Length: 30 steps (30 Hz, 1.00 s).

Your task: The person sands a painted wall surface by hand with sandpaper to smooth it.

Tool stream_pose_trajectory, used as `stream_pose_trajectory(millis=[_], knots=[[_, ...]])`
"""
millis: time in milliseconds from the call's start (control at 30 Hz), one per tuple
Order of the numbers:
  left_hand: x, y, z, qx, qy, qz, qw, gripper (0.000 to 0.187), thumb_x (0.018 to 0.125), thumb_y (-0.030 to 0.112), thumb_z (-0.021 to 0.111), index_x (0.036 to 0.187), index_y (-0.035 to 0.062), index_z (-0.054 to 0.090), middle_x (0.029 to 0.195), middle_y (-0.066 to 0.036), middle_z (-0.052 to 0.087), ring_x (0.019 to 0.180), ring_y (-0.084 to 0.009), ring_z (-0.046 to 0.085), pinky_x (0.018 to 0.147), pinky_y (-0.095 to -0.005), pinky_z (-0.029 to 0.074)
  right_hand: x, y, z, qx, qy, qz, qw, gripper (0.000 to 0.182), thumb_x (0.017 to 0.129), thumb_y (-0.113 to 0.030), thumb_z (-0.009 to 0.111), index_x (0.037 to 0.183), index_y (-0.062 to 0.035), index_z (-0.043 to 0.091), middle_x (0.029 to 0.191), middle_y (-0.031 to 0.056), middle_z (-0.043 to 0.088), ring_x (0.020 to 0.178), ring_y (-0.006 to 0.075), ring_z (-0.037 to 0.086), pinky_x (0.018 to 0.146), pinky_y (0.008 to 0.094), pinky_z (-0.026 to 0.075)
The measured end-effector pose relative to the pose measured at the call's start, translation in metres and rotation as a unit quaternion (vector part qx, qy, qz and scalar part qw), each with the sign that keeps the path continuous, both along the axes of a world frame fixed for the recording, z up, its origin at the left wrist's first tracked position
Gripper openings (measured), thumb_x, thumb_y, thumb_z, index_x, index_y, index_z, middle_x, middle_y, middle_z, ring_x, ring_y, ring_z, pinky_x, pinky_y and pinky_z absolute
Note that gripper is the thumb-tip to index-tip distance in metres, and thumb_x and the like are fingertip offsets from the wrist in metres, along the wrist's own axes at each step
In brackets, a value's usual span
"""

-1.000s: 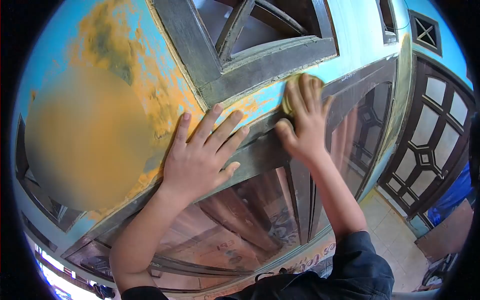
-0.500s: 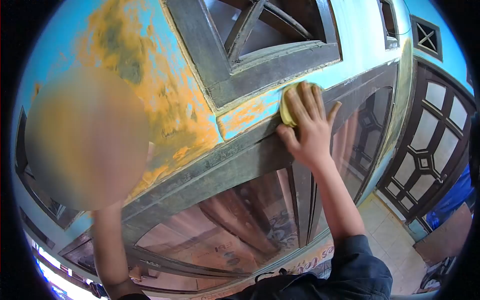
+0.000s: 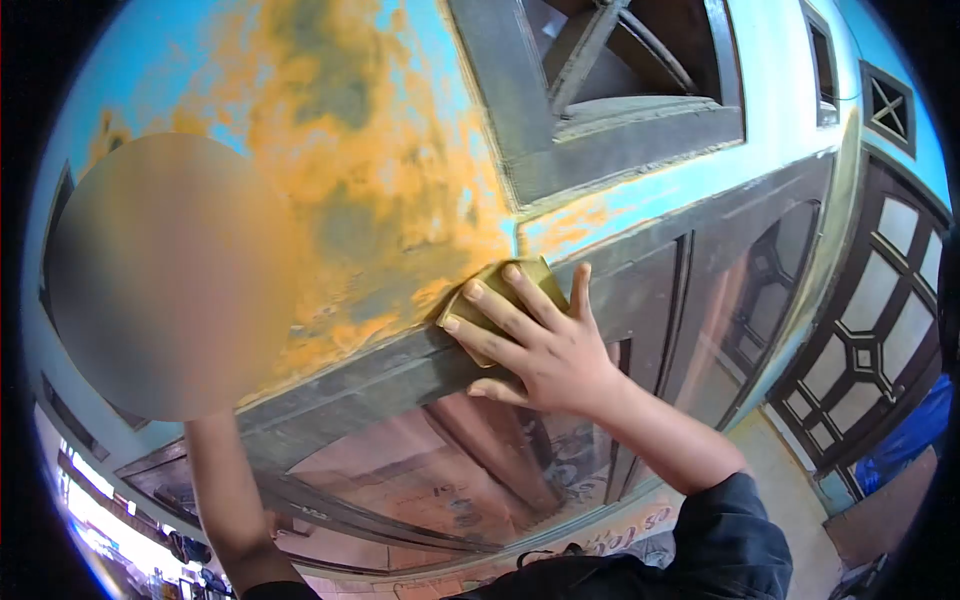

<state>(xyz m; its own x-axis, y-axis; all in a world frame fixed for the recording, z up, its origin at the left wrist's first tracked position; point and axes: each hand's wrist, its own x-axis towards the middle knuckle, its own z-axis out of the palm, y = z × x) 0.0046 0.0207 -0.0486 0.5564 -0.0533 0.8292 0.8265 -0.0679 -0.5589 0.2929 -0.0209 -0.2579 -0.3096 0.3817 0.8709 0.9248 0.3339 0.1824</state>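
My right hand (image 3: 555, 355) presses a folded yellow-green sheet of sandpaper (image 3: 503, 288) against the wall's lower edge, where it meets a dark wooden beam (image 3: 390, 375). Its fingers lie spread across the back of the sheet, with the thumb below. Beside it, the wall patch (image 3: 400, 225) shows orange and grey through worn blue paint. My left forearm (image 3: 228, 490) reaches up at the left, but a round blur covers the hand and anything it touches.
Above right is a dark window frame (image 3: 600, 155) with crossed bars. Below the beam are glass panes (image 3: 400, 465) in dark wood. A panelled door (image 3: 860, 330) stands at far right, with a blue sheet (image 3: 905, 440) near its foot.
My right hand and the sandpaper have moved left and down, from the strip under the window frame to the corner by the large patch. The view has shifted slightly.
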Motion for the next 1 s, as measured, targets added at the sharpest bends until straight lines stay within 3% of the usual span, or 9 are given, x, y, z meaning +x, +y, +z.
stream_pose_trajectory(millis=[67,167,267,400,533,633,733,900,1000], knots=[[0.002,-0.004,-0.001,-0.015,0.01,0.018,1.0,0.066,0.099,0.049,0.043,0.158,0.0205,0.035,0.168,-0.006,0.024,0.154,-0.0357,0.017,0.121,-0.0598,0.011,0.003,0.006,0.04,0.03,-0.016,0.003,0.999,0.071,0.091,-0.073,0.042,0.154,-0.0397,0.039,0.162,-0.0041,0.035,0.152,0.0247,0.028,0.114,0.0757,-0.006],[0.006,-0.008,-0.007,-0.033,0.022,0.036,0.999,0.067,0.099,0.052,0.042,0.158,0.0207,0.036,0.167,-0.008,0.024,0.154,-0.0377,0.016,0.122,-0.0603,0.01,-0.002,0.009,0.115,0.121,0.018,-0.044,0.992,0.068,0.092,-0.07,0.044,0.152,-0.0376,0.042,0.162,-0.0012,0.034,0.15,0.0272,0.029,0.111,0.0787,0.013],[0.002,-0.011,-0.011,-0.053,0.033,0.049,0.997,0.067,0.097,0.055,0.044,0.156,0.0239,0.039,0.167,-0.007,0.025,0.154,-0.0364,0.018,0.121,-0.0616,0.011,-0.018,0.016,0.134,0.164,0.081,-0.031,0.983,0.067,0.093,-0.068,0.045,0.151,-0.0366,0.043,0.162,-0.0002,0.035,0.15,0.0279,0.03,0.111,0.0778,0.015],[-0.018,-0.009,0.004,-0.031,0.039,0.031,0.998,0.063,0.097,0.055,0.047,0.154,0.0292,0.043,0.166,-0.004,0.028,0.152,-0.0338,0.023,0.12,-0.0617,0.016,-0.041,0.019,0.096,0.074,-0.056,0.122,0.988,0.065,0.094,-0.071,0.038,0.149,-0.0368,0.045,0.161,-0.0018,0.036,0.15,0.0287,0.031,0.115,0.0743,0.012],[-0.04,0.008,0.036,0.015,0.033,0.013,0.999,0.063,0.097,0.056,0.047,0.154,0.0302,0.043,0.166,-0.003,0.029,0.152,-0.0319,0.026,0.12,-0.0616,0.016,-0.008,0.021,0.157,0.191,0.012,-0.057,0.98,0.068,0.093,-0.072,0.039,0.151,-0.0382,0.043,0.162,-0.0014,0.035,0.15,0.0285,0.029,0.115,0.0744,0.01],[-0.037,0.011,0.054,0.035,0.03,0.001,0.999,0.062,0.098,0.053,0.046,0.155,0.0303,0.041,0.165,-0.002,0.029,0.152,-0.0316,0.024,0.12,-0.0623,0.016,-0.023,0.02,0.153,0.191,0.047,-0.02,0.98,0.068,0.092,-0.072,0.041,0.151,-0.0375,0.043,0.162,0.0003,0.035,0.151,0.0295,0.029,0.114,0.0753,0.012],[-0.031,0.012,0.053,0.045,0.017,0.005,0.999,0.061,0.099,0.05,0.047,0.156,0.0302,0.039,0.165,-0.002,0.029,0.153,-0.0317,0.023,0.121,-0.0622,0.016,-0.032,0.016,0.126,0.129,-0.06,0.048,0.989,0.068,0.092,-0.071,0.042,0.151,-0.0366,0.043,0.161,0.0016,0.037,0.151,0.0303,0.029,0.114,0.0758,0.013],[-0.026,0.01,0.05,0.045,0.014,0.005,0.999,0.062,0.098,0.046,0.049,0.157,0.0302,0.037,0.166,-0.003,0.028,0.152,-0.0325,0.023,0.121,-0.0615,0.016,-0.01,0.038,0.206,0.28,0.013,0.0,0.96,0.061,0.097,-0.063,0.044,0.149,-0.0318,0.047,0.158,0.0046,0.04,0.149,0.0311,0.032,0.113,0.0757,0.011],[-0.026,0.009,0.047,0.039,0.015,0.002,0.999,0.063,0.097,0.045,0.05,0.157,0.0301,0.037,0.166,-0.003,0.028,0.152,-0.0335,0.023,0.121,-0.0612,0.016,-0.015,0.038,0.209,0.295,0.058,0.03,0.953,0.061,0.097,-0.062,0.045,0.148,-0.0296,0.048,0.158,0.0056,0.041,0.148,0.0314,0.033,0.112,0.076,0.012]])
